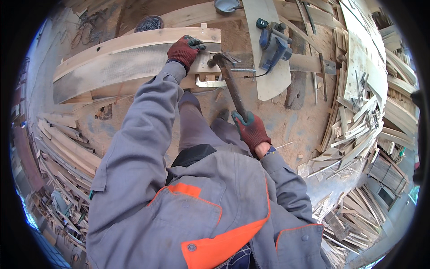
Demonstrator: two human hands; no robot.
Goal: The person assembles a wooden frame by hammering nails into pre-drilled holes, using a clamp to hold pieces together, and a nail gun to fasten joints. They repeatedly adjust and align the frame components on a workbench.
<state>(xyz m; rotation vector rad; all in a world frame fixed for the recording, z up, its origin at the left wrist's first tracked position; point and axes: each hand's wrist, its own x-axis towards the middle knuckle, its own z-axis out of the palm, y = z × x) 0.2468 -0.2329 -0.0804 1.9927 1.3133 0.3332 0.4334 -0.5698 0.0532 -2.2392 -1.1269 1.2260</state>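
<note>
My right hand (251,131), in a red and green work glove, grips the lower handle of a claw hammer (234,92). The hammer tilts up and away from me, its head close to the right end of a wooden panel (121,62). On that end rests my gloved left hand (186,50), its fingers curled together near the seam between a pale plank (121,42) and a greyer board. Whatever those fingers pinch, if anything, is too small to make out. Just below the hammer head, a metal clamp (210,82) sits at the panel's near edge.
A blue power tool (274,47) with a cord lies on a pale board (271,85) to the right. Beyond the panel stand a dark bowl of nails (149,23) and a grey bowl (227,5). Wood strips (347,125) pile up at right, more planks (67,143) at left.
</note>
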